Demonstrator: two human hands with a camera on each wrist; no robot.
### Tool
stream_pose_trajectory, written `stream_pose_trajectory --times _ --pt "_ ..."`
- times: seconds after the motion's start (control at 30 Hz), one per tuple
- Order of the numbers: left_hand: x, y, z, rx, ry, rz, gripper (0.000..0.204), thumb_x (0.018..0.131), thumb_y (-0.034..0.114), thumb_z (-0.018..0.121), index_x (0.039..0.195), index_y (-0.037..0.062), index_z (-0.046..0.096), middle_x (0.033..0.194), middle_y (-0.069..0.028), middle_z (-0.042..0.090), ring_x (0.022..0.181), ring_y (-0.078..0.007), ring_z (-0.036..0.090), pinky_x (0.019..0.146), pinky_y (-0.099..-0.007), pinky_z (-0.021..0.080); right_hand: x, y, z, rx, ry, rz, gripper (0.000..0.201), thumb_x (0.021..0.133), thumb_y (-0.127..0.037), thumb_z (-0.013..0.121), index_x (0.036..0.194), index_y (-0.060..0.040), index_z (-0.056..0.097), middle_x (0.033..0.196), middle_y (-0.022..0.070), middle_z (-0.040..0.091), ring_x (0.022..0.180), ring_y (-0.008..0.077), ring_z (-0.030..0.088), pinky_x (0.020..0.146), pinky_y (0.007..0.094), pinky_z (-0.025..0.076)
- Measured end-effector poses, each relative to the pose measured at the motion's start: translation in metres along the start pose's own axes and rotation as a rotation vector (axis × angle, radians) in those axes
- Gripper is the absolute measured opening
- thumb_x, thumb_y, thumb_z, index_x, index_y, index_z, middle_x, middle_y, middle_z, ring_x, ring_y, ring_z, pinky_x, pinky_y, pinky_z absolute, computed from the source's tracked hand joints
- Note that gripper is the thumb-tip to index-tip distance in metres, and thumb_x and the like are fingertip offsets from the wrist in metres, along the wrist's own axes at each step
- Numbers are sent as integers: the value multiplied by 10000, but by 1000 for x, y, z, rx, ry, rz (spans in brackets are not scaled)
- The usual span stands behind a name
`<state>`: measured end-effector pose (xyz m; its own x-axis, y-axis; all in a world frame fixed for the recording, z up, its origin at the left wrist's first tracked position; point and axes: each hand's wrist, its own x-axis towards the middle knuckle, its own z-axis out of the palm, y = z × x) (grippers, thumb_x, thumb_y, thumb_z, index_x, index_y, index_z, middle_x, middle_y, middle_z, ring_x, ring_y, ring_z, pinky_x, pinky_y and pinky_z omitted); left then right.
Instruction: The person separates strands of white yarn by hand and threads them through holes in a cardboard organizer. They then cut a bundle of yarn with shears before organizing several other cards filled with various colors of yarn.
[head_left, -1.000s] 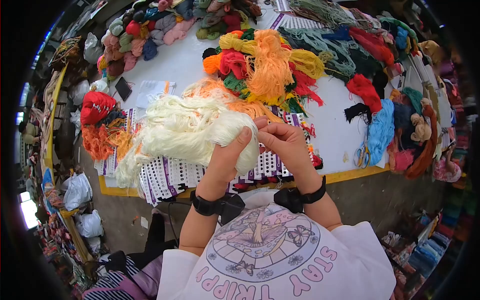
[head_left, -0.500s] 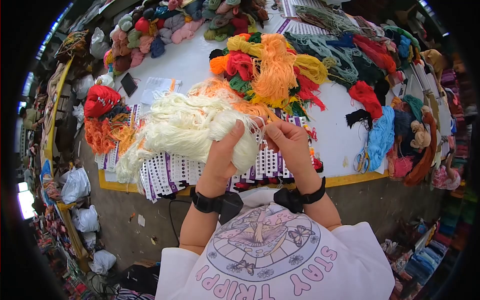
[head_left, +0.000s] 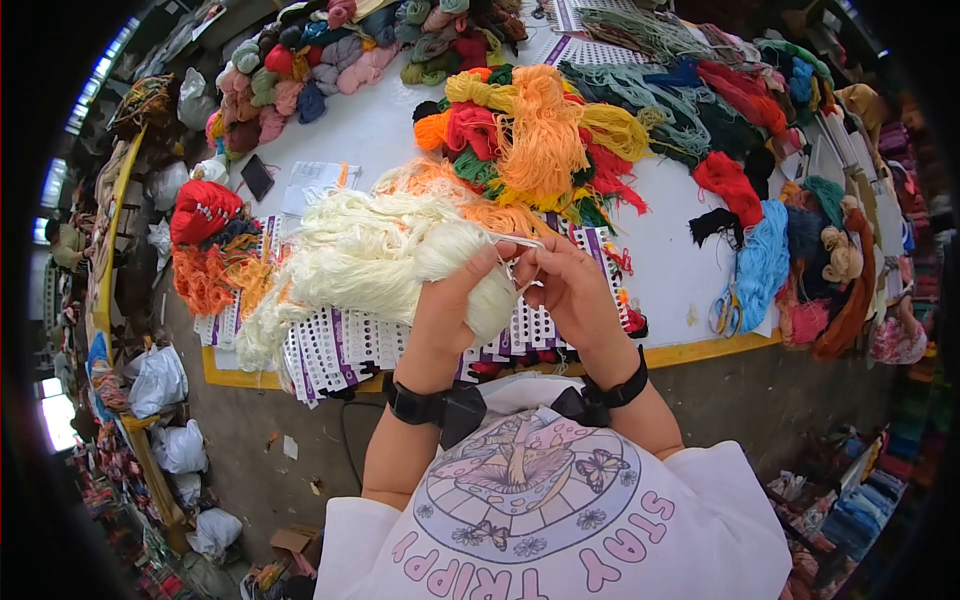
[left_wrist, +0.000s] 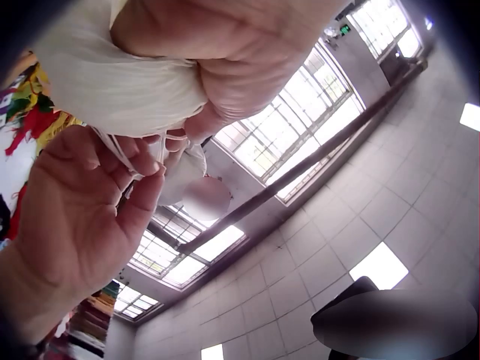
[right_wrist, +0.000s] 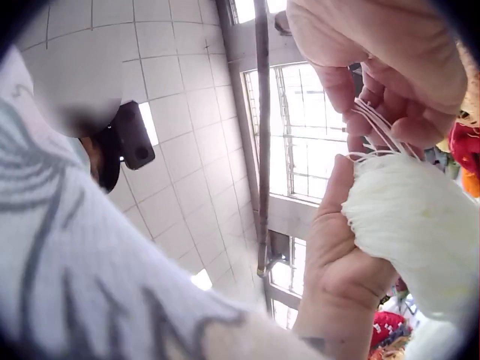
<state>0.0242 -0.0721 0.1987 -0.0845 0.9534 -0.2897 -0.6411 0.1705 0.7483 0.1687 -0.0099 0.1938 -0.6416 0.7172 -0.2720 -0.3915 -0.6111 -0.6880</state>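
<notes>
A thick hank of cream yarn [head_left: 360,260] lies over the cards, its near end raised in my left hand [head_left: 448,305]. The left thumb lies on top of the bundle and the palm wraps its side. Right at that end, my right hand [head_left: 575,295] pinches a few loose cream strands [right_wrist: 379,124] between thumb and fingers. In the left wrist view, strands [left_wrist: 112,154] run from the bundle to the right fingertips. Some fingers of the left hand are hidden behind the yarn.
Under the hank lie white and purple hole-punched cards [head_left: 330,350]. Orange, red and yellow skeins [head_left: 540,130] pile up behind it. A red bundle [head_left: 203,212] and a phone [head_left: 257,177] sit left; scissors [head_left: 727,312] and light blue yarn [head_left: 762,262] sit right.
My right hand has drawn the strands out from the hank's end, and its fingers have turned and curled more around them. My left hand keeps its hold on the bundle.
</notes>
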Motion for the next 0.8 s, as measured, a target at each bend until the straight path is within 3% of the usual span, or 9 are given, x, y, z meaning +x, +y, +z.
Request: stream_pose_trajectory --times 0.07,0.13,0.23,0.47,0.57,0.8 --pt "0 1 0 -183 -74 -54 454 889 311 446 1170 -45 446 1035 -113 532 930 -179 543 779 -289 460 -2 -1 4 -63 -1 -14 181 800 -156 597 925 -26 601 806 35 598 670 63 547 537 172 420" --pt "-2 3 6 -168 -77 -67 483 893 328 432 1189 -53 428 1042 -109 526 943 -176 536 788 -287 453 -8 -10 23 -288 72 -86 176 793 -141 607 919 -19 606 804 33 602 665 67 556 545 179 436" --pt "-5 2 9 -118 -105 -74 516 896 346 417 1211 -62 403 1068 -111 517 958 -179 530 809 -294 447 -5 0 10 -447 17 -96 170 782 -120 621 909 -7 613 800 31 611 655 77 566 568 196 465" --pt "-8 6 14 -96 -48 -22 515 891 341 427 1203 -68 396 1162 -156 487 1011 -208 525 845 -331 456 -10 -5 15 -265 65 -125 144 784 -109 625 856 15 622 748 24 605 633 79 546 594 199 456" --pt "-6 5 7 -232 -53 -36 342 847 157 534 1131 -17 456 1093 -149 547 947 -207 564 732 -325 516 -11 -5 14 -256 52 -135 145 783 -115 630 856 10 623 743 19 604 638 72 545 586 190 443" --pt "-8 5 11 -142 24 5 300 805 95 587 1075 7 490 992 -106 579 861 -181 586 690 -306 525 -13 0 11 -310 46 -108 157 791 -151 631 862 -11 631 719 -3 601 631 46 536 557 172 416"
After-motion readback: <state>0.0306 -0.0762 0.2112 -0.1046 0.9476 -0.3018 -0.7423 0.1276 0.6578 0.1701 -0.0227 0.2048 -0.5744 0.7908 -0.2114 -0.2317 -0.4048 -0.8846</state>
